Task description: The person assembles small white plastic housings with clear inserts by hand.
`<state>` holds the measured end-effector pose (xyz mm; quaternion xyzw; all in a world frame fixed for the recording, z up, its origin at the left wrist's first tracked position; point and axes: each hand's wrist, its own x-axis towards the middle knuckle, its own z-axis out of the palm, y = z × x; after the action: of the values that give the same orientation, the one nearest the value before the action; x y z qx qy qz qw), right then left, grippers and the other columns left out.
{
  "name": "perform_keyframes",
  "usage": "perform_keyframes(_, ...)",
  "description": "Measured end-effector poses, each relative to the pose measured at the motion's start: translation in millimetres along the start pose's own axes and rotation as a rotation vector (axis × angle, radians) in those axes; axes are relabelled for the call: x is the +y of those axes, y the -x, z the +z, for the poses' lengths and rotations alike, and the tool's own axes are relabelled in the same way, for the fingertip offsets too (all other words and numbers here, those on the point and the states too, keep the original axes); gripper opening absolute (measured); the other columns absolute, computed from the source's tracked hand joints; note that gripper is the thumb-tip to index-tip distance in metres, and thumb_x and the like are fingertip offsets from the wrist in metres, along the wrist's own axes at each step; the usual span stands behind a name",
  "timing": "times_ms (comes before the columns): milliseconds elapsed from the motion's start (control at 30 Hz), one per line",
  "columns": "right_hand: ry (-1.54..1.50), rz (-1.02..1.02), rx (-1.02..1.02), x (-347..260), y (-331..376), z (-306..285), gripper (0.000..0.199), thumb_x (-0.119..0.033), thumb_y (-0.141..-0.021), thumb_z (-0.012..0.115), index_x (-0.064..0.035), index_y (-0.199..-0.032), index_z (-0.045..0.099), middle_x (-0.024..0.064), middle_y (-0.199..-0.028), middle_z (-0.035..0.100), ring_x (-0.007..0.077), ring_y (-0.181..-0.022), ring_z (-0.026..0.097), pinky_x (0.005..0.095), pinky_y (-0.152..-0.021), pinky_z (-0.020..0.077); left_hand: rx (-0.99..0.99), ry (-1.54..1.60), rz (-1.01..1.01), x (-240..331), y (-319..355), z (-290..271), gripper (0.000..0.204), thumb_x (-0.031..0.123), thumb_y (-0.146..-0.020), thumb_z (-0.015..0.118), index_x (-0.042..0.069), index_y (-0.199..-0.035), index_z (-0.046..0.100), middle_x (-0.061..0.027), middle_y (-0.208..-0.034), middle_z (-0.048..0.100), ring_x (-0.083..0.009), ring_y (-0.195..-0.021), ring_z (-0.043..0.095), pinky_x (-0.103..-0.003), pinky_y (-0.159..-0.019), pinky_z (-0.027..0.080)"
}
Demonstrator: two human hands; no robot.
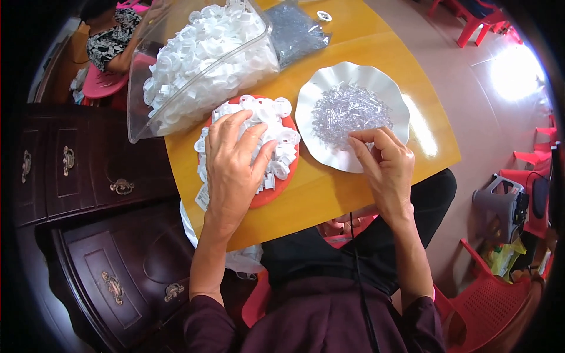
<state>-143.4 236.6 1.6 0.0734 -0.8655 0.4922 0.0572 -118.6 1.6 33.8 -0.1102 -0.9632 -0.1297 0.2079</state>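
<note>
At the far left stands a dark wooden cabinet [88,170] with brass handles, and beyond it, at the top edge, another person in a patterned top [112,35] sits by a pink stool. Next comes a large clear bag of white plastic caps [200,53], lying on the yellow table [329,194] just beyond the left hand. The left hand [232,167] lies flat with fingers spread, palm down on a heap of white plastic caps [276,141] piled on a red plate [272,191]; it presses on the pile without closing around anything. Beyond and to the right of it lies a smaller bag of clear parts [294,29]. Just right of the red plate sits a white scalloped dish [353,76] holding small clear plastic pieces [347,112]. The right hand [385,167] rests over the near rim of this dish, its thumb and forefinger pinched together at the edge of the clear pile; whether a piece is between them cannot be told. Further right, red plastic chairs [488,294] stand on the floor.
</note>
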Motion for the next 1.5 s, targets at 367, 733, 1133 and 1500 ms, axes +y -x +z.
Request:
perform_keyframes(367, -0.962, 0.591, -0.261, -9, 27, -13, 0.017, -0.018, -0.096, 0.067, -0.0027, -0.101, 0.069, -0.0041, -0.084, 0.064, -0.0011, -0.056, 0.035, 0.0163, -0.049, 0.0249, 0.04, 0.142, -0.102, 2, 4, 0, 0.016, 0.005, -0.078, 0.078, 0.006, -0.09, 0.067, -0.0077, -0.112, 0.064, -0.0293, -0.108, 0.057, -0.041, -0.095, 0.044)
perform_keyframes(733, -1.134, 0.309, -0.302, -21, 47, 4, 0.008, -0.004, -0.096, 0.063, 0.0003, -0.102, 0.065, 0.0093, -0.119, 0.064, 0.0041, -0.081, 0.054, 0.0194, -0.07, 0.0453, 0.065, 0.537, -0.127, 31, 41, -7, 0.016, -0.002, -0.084, 0.072, 0.004, -0.099, 0.069, -0.0118, -0.111, 0.069, -0.0242, -0.1, 0.065, -0.03, -0.084, 0.052)
perform_keyframes(1133, -1.154, 0.279, -0.303, -26, 64, 12, 0.011, -0.002, -0.097, 0.06, 0.002, -0.107, 0.063, 0.0117, -0.121, 0.067, 0.0078, -0.096, 0.059, 0.0224, -0.082, 0.0496, 0.067, 1.016, -0.368, 53, 63, 16, 0.029, -0.004, -0.095, 0.059, 0.0, -0.123, 0.063, -0.0146, -0.125, 0.062, -0.0234, -0.111, 0.065, -0.031, -0.093, 0.053)
perform_keyframes(1500, -1.061, 0.278, -0.228, -28, 63, 12, 0.011, -0.002, -0.097, 0.061, 0.0036, -0.106, 0.062, 0.0115, -0.113, 0.069, 0.0083, -0.085, 0.061, 0.0219, -0.078, 0.0509, -0.086, 1.327, -0.486, 57, 66, 7, 0.044, -0.004, -0.094, 0.062, -0.001, -0.137, 0.053, -0.0148, -0.133, 0.058, -0.0202, -0.118, 0.06, -0.031, -0.101, 0.049)
